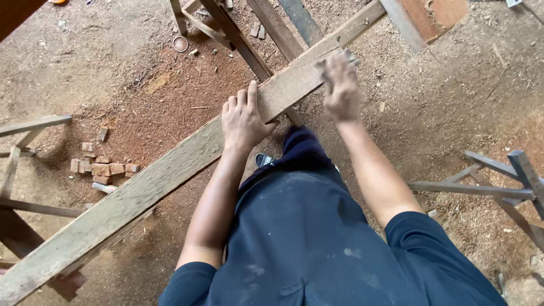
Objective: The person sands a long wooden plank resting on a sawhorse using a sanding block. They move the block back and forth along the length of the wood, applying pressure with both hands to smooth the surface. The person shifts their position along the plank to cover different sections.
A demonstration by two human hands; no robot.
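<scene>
rough weathered plank, left hand flat on it, right hand blurred, sawdust floor

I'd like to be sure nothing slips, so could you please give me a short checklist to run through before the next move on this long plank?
1. Left hand set on the plank: ok, palm flat on the top face, fingers spread.
2. Right hand steady on the plank: cannot tell, it is blurred in motion at the upper stretch.
3. Plank supported at both ends: cannot tell, a wooden frame crosses under it near the hands, but the low end runs out of view.
4. Ground beside the plank free of trip hazards: not ok, small wood offcuts lie in the sawdust.
5. Foot clear of the plank: ok, it shows just below it.
</scene>
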